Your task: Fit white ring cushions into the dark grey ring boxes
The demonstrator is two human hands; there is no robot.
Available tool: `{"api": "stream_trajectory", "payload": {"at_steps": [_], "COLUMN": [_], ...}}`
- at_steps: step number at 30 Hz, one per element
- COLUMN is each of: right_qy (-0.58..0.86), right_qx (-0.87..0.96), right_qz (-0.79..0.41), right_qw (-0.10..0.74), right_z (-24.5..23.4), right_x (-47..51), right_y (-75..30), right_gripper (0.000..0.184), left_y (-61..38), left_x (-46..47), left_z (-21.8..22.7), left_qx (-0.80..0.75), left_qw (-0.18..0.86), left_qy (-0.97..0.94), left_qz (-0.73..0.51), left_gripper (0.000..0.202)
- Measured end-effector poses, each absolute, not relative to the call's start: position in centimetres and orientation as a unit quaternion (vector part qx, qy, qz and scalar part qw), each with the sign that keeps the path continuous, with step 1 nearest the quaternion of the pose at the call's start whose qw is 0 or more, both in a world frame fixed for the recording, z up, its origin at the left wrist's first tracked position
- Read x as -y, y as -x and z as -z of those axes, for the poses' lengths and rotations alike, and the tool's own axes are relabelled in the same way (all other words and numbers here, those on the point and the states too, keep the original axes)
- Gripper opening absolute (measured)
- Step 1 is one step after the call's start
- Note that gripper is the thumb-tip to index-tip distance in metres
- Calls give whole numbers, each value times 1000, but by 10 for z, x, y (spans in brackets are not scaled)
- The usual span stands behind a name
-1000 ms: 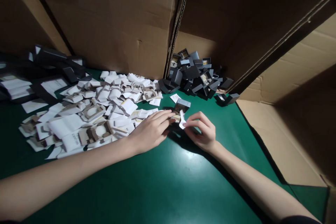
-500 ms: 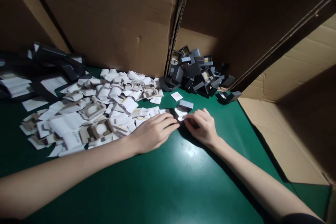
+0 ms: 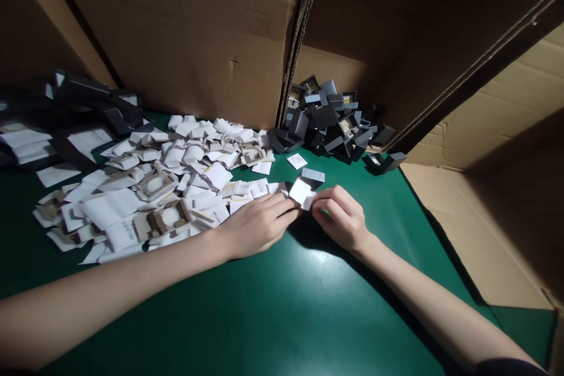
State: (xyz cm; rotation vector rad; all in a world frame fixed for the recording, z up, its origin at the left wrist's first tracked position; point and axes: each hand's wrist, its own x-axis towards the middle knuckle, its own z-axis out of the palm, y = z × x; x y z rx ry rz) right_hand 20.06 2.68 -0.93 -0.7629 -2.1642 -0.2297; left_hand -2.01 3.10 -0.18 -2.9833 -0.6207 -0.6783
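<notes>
A small white folded card insert (image 3: 301, 191) is between my two hands, raised over the green table. My left hand (image 3: 259, 223) reaches in from the left, its fingers close together and their tips at the insert's lower left edge. On the other side, my right hand (image 3: 342, 216) pinches the insert's right corner between thumb and forefinger. Just behind the insert shows a small grey-black box (image 3: 312, 175); whether the two are joined is hidden. A flat white square card (image 3: 296, 161) lies on the table a little farther back.
A wide heap of white card inserts (image 3: 189, 153) spreads beyond my left forearm. Small black boxes (image 3: 326, 117) are piled at the back, against cardboard walls (image 3: 198, 29). Dark box parts (image 3: 83, 94) lie far left. One open black box (image 3: 384, 162) sits right of the pile.
The white insert has turned so a flatter, broader face shows. My right hand has shifted slightly right, with its fingers more rounded. My left hand has barely moved.
</notes>
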Motion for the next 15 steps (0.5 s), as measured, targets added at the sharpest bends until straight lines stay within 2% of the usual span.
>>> {"api": "stream_trajectory", "payload": {"at_steps": [8,15], "right_qy": [341,314], "right_qx": [858,876], "right_qz": [100,-24], "right_qw": [371,366], "right_z": [14,11], "right_x": [-32,-37], "right_y": [-204,-208], "right_gripper": [17,17], "left_y": [20,20], "left_x": [-31,-31], "left_z": [1,2], "left_qx": [196,206], "left_qw": [0,-18], "left_qy": [953,950], "left_qz": [229,232], "left_gripper": [31,34]}}
